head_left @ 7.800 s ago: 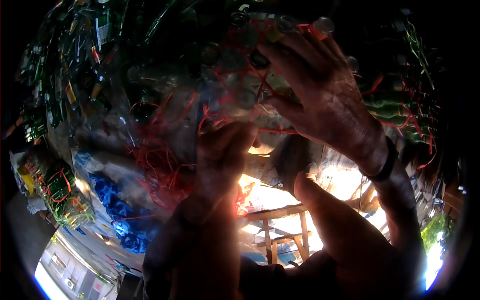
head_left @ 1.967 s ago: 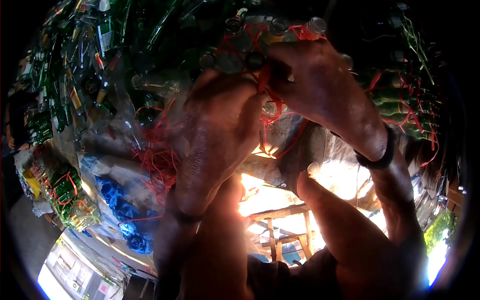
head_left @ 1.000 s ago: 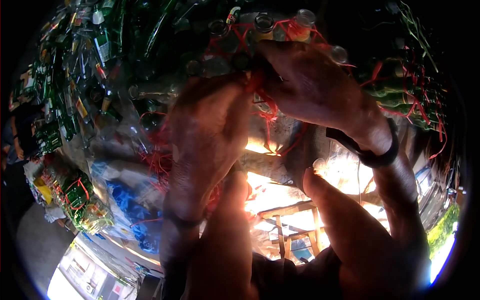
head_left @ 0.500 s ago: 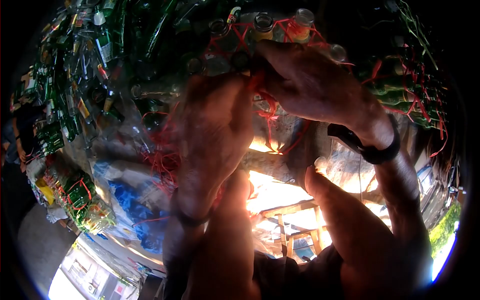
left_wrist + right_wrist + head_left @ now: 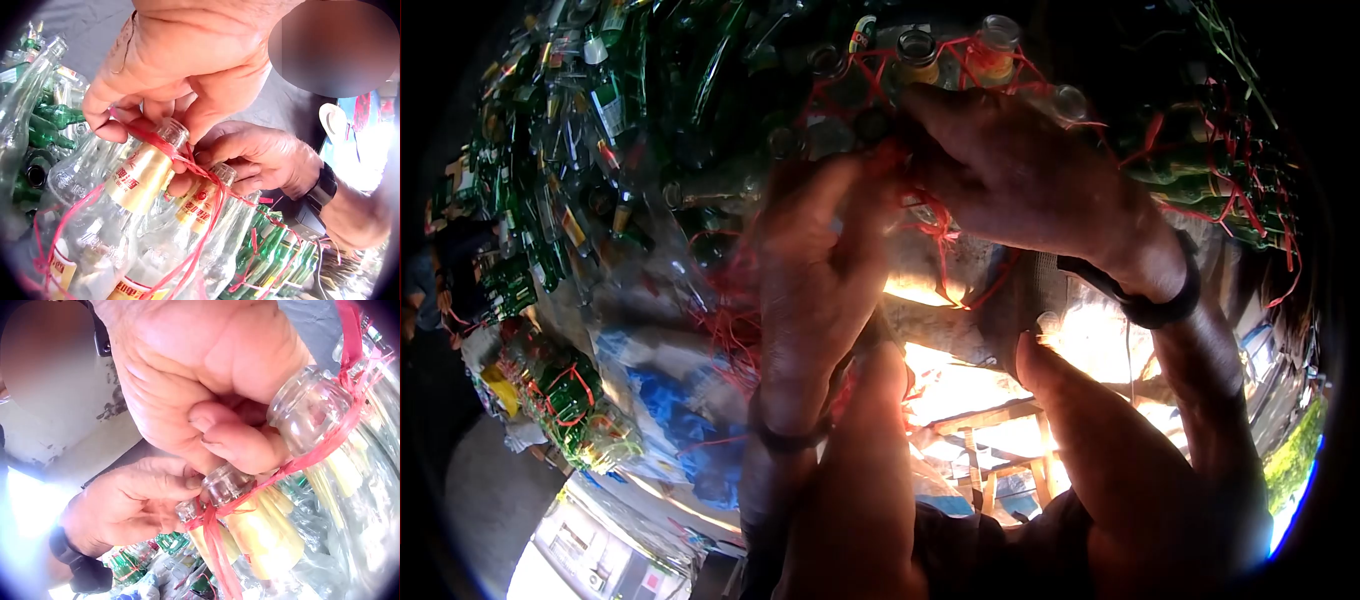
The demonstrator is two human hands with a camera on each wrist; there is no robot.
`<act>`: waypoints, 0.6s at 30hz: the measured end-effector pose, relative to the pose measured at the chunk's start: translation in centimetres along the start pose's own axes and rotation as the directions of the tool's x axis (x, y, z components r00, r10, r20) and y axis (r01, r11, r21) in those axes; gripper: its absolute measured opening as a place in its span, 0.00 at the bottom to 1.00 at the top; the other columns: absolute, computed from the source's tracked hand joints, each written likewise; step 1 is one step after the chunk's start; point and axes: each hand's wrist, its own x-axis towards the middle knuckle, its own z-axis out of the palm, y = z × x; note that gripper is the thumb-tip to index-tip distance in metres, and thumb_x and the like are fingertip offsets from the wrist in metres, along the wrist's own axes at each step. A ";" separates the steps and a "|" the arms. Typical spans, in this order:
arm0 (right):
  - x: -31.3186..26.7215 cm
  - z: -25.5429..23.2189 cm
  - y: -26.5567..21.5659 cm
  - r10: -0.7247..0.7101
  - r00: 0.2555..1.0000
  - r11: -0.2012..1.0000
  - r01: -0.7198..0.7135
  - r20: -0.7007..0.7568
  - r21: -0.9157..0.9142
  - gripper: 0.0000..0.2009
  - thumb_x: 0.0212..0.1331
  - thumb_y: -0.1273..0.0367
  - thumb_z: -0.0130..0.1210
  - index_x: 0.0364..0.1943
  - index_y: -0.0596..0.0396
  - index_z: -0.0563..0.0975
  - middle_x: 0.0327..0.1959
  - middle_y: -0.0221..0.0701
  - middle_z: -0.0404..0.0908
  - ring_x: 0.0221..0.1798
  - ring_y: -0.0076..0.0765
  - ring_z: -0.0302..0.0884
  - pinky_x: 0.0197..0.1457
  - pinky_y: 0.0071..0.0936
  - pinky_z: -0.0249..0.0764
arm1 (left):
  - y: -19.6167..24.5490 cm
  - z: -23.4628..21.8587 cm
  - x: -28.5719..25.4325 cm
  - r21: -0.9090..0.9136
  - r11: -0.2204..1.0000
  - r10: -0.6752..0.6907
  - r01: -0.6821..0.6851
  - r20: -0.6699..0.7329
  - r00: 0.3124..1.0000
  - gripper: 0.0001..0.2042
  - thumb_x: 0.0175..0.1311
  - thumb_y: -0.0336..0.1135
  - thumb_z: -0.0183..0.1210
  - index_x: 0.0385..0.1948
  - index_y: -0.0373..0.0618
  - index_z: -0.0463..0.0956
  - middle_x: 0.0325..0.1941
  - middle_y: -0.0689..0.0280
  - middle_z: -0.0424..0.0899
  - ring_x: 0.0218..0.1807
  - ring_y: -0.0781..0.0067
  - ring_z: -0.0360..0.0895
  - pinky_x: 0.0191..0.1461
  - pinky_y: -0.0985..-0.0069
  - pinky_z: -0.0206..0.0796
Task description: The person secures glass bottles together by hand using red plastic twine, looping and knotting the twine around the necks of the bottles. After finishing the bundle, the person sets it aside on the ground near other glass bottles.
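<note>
Clear glass bottles (image 5: 134, 181) with gold neck labels stand upright in a tight cluster, red plastic twine (image 5: 215, 209) wound round their necks. My left hand (image 5: 815, 270) pinches the twine beside a bottle neck, thumb and fingers on either side of the mouth in the left wrist view. My right hand (image 5: 1040, 175) is close by on the right, its curled fingers (image 5: 240, 447) drawing the twine behind a bottle mouth (image 5: 228, 481); the exact grip is partly hidden by the hand. Loose twine ends (image 5: 943, 235) hang down between the hands in the head view.
Many green bottles (image 5: 605, 105) are heaped at the left. A red twine tangle (image 5: 735, 335) and blue plastic (image 5: 685, 415) lie left of my left forearm. Tied green bottles (image 5: 1200, 185) stand at the right. A wooden stool frame (image 5: 990, 450) is below, between my legs.
Earlier my right hand was spread over the bottle tops; since then both hands have come together at the twine. In the last half second my left hand's fingers have shifted and turned slightly.
</note>
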 end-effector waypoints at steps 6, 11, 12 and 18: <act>0.3 -0.2 -0.6 0.084 0.996 0.989 -0.084 0.010 0.125 0.09 0.65 0.75 0.55 0.47 0.62 0.75 0.31 0.50 0.83 0.35 0.56 0.86 0.39 0.47 0.80 | -0.6 -0.1 -0.1 0.025 1.000 -0.010 0.009 0.013 1.000 0.05 0.73 0.28 0.65 0.44 0.36 0.86 0.38 0.66 0.88 0.41 0.82 0.82 0.46 0.78 0.74; -0.4 0.1 -0.7 -0.012 0.996 1.000 0.012 -0.087 0.000 0.05 0.67 0.75 0.58 0.44 0.60 0.77 0.31 0.45 0.83 0.31 0.50 0.84 0.34 0.41 0.76 | -1.4 0.0 -0.5 0.005 1.000 -0.009 0.009 0.002 1.000 0.06 0.75 0.26 0.63 0.47 0.37 0.87 0.41 0.65 0.91 0.45 0.81 0.84 0.51 0.79 0.77; -0.6 0.0 -1.2 -0.018 0.990 1.000 0.020 -0.137 0.007 0.07 0.65 0.76 0.59 0.45 0.60 0.77 0.32 0.44 0.84 0.32 0.49 0.85 0.34 0.40 0.77 | -1.4 0.0 -0.5 0.004 1.000 -0.011 0.011 0.001 1.000 0.06 0.75 0.26 0.63 0.47 0.37 0.87 0.41 0.65 0.91 0.45 0.81 0.84 0.51 0.79 0.77; -1.3 2.9 -2.2 -0.016 0.912 0.991 0.070 -0.410 0.118 0.12 0.58 0.81 0.63 0.46 0.60 0.78 0.35 0.41 0.86 0.34 0.46 0.88 0.35 0.37 0.79 | -1.1 0.0 -0.3 -0.090 0.993 -0.071 0.071 0.012 0.997 0.07 0.77 0.27 0.62 0.48 0.36 0.86 0.42 0.64 0.92 0.45 0.81 0.85 0.52 0.78 0.78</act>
